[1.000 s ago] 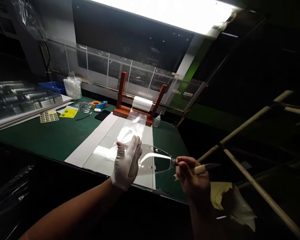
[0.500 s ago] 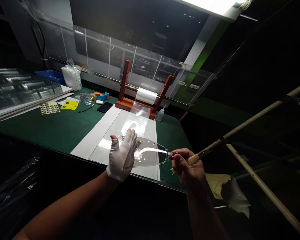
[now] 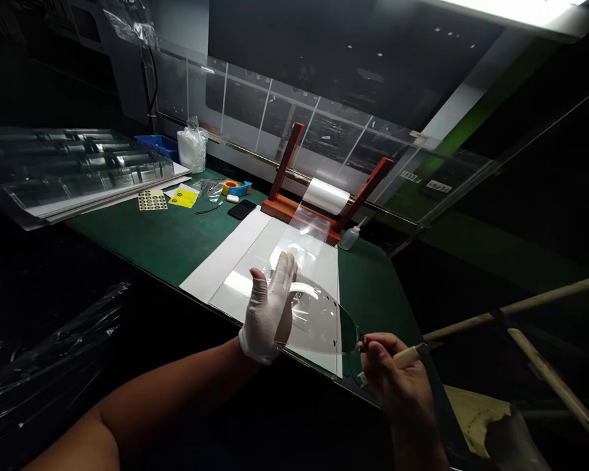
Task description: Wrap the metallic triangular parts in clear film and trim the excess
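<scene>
A clear, curved plastic visor [image 3: 319,320] with small holes along its edges is held tilted above the near edge of the bench. My left hand [image 3: 269,314], in a white glove, lies against the visor's left part with fingers stretched out and thumb raised apart. My bare right hand [image 3: 400,373] is closed, its fingertips pinching the visor's right end. A wooden-handled knife [image 3: 406,356] is also gripped in that hand, its blade pointing right. Under the visor lies a clear sheet [image 3: 235,282] over white board [image 3: 213,265].
Clear film from a roll [image 3: 328,195] on a red-brown wooden stand [image 3: 294,212] trails over the sheet. Nearby are a dropper bottle [image 3: 349,237], phone [image 3: 242,209], tape dispenser [image 3: 243,188], stickers [image 3: 152,200] and stacked clear parts [image 3: 93,163]. Wooden poles [image 3: 554,373] stand at right.
The view has swung left, so everything appears farther right. The visor has tilted differently, its bright reflection shorter and its right end lower. Both hands keep their holds.
</scene>
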A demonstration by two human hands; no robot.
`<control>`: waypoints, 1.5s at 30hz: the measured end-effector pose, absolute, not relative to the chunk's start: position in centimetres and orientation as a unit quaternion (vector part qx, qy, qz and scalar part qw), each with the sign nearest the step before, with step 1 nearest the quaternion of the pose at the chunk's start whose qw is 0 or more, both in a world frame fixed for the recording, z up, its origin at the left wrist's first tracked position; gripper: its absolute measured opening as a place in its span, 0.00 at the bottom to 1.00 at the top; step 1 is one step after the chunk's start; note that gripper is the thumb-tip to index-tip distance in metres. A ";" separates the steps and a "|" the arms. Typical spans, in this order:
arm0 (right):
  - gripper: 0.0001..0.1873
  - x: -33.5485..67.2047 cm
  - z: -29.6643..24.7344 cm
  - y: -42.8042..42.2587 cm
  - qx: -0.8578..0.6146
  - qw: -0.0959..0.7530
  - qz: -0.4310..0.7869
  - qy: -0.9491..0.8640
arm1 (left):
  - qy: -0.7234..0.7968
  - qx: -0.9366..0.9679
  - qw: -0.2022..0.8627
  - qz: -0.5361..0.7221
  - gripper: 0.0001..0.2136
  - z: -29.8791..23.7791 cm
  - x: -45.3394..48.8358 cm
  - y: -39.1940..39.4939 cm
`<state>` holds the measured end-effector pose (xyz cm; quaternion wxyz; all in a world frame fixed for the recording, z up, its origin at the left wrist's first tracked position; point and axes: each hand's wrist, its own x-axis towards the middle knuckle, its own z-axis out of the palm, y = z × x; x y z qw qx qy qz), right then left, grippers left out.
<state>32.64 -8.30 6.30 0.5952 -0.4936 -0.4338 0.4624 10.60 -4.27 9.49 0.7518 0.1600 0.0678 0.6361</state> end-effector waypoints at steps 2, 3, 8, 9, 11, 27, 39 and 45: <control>0.17 32.4 6.2 -8.5 -0.502 0.592 0.466 -0.424 | 0.072 0.167 0.749 0.637 0.44 9.4 10.5 -4.3; 0.18 32.2 6.2 -8.6 -0.508 0.590 0.467 -0.420 | 0.075 0.174 0.746 0.639 0.44 9.3 10.5 -4.3; 0.19 31.6 6.6 -8.9 -0.525 0.588 0.464 -0.404 | 0.049 0.254 0.704 0.661 0.41 8.8 10.3 -4.5; 0.20 31.5 6.6 -8.9 -0.525 0.589 0.464 -0.403 | 0.042 0.267 0.698 0.664 0.41 8.7 10.2 -4.5; 0.19 31.3 6.7 -8.9 -0.525 0.589 0.462 -0.405 | 0.032 0.281 0.687 0.669 0.40 8.5 10.1 -4.6; 0.17 30.5 6.2 -9.2 -0.516 0.588 0.471 -0.408 | 0.061 0.238 0.705 0.665 0.38 8.1 9.3 -4.4; 0.21 30.1 6.1 -9.7 -0.520 0.595 0.510 -0.339 | 0.129 0.151 0.765 0.612 0.40 8.7 8.8 -3.8; 0.23 30.0 5.9 -9.9 -0.520 0.600 0.524 -0.308 | 0.138 0.128 0.778 0.599 0.41 7.7 9.0 -3.2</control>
